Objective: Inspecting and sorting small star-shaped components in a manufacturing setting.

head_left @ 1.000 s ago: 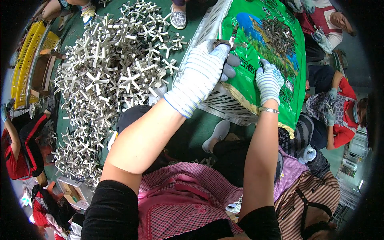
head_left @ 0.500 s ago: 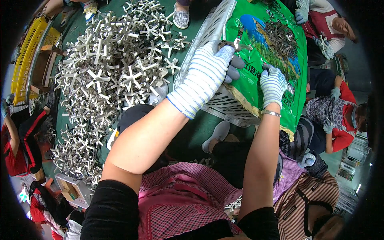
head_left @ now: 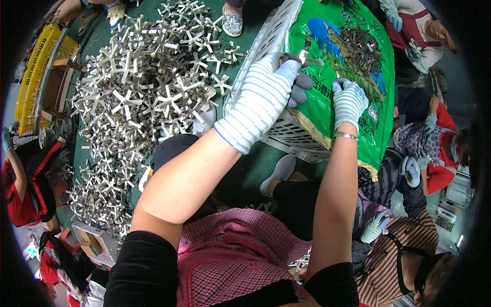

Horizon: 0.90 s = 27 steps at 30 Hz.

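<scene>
Both my hands wear white gloves with blue stripes and grey fingertips. My left hand [head_left: 263,89] is closed around a small grey metallic part [head_left: 292,58], whose shiny end sticks out past the thumb; the palm side is hidden. A green printed sack [head_left: 335,110] is spread over a white plastic crate [head_left: 302,135], and small dark metal pieces [head_left: 360,48] lie heaped on it. Lower on the sack is my right hand [head_left: 350,104], its fingers curled inward just over the surface. What they hold, if anything, is hidden.
A large pile of pale star-shaped parts [head_left: 125,102] covers the green floor at left. Yellow crates [head_left: 38,71] stand beyond it. Co-workers sit close on the right, one in a striped top [head_left: 394,261]. A shoe [head_left: 232,21] shows at the far edge.
My right hand has shifted slightly away from me over the sack, its fingers still curled. The left hand has barely moved. At right, co-workers' gloved hands have changed place.
</scene>
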Available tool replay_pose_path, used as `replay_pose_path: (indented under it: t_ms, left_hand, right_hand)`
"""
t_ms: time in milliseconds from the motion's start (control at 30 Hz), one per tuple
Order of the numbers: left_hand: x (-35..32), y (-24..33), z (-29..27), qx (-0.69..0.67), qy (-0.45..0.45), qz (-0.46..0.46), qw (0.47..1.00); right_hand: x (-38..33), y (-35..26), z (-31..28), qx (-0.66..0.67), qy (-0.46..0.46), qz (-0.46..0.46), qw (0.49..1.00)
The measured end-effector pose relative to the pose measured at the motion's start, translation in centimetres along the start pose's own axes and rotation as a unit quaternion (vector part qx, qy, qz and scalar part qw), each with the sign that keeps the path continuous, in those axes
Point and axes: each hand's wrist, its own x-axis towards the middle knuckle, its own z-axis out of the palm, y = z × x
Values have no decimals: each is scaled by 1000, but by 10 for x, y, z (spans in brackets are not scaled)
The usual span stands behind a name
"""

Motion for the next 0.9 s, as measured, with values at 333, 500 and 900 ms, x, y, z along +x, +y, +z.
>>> replay_pose_path:
  t_ms: [333, 500, 900]
  left_hand:
    - [5, -6, 0, -11, -4, -4, 1000]
    - [3, -3, 0, -13, -6, 4, 1000]
    - [5, -9, 3, 3, -5, -5, 1000]
  right_hand:
    - [-3, 21, -7, 185, 0, 6, 983]
    - [-43, 37, -12, 393, -151, -36, 906]
    - [-61, 16, -5, 183, -44, -14, 982]
